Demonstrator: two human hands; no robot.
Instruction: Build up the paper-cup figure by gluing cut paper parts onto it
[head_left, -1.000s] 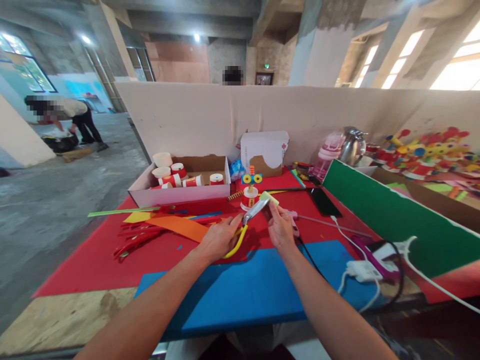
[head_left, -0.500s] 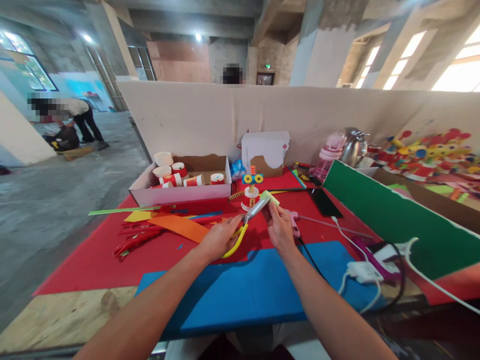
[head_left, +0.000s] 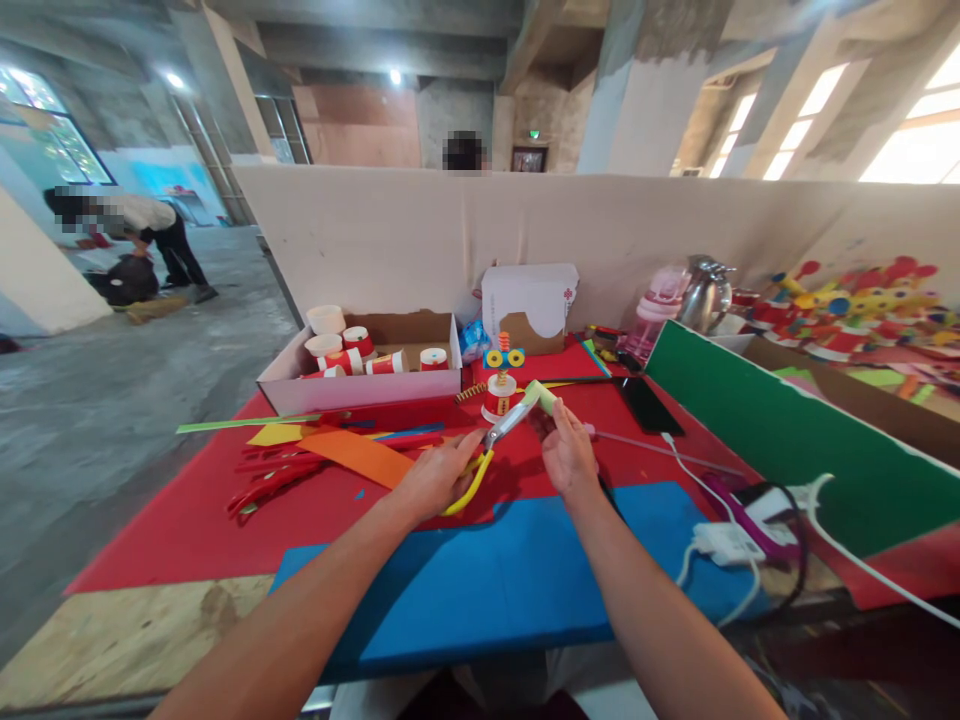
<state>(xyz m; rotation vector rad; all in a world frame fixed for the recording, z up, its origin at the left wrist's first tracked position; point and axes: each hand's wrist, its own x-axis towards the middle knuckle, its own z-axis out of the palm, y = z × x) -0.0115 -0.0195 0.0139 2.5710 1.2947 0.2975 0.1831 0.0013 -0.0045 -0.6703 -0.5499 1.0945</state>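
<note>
My left hand (head_left: 444,474) is closed round the yellow handles of a pair of scissors (head_left: 507,424), whose metal blades point up and to the right. The blade tips meet a light green paper strip (head_left: 541,396). My right hand (head_left: 568,447) pinches the strip's right end between thumb and fingers. Just behind the blades stands a paper cup figure (head_left: 501,385) with blue-and-yellow eyes and an orange coil on top. A pink glue gun (head_left: 589,430) lies mostly hidden behind my right hand.
On the left lie orange paper (head_left: 358,456) and red strips (head_left: 277,482). A box (head_left: 360,392) of paper cups stands behind them. To the right are a black phone (head_left: 649,408), a green-sided box (head_left: 795,440), and white charging cables. Cup figures (head_left: 847,320) crowd the far right.
My right hand has shifted slightly right, drawing its end of the green strip away, and covers more of the glue gun. My left hand and the scissors have barely moved.
</note>
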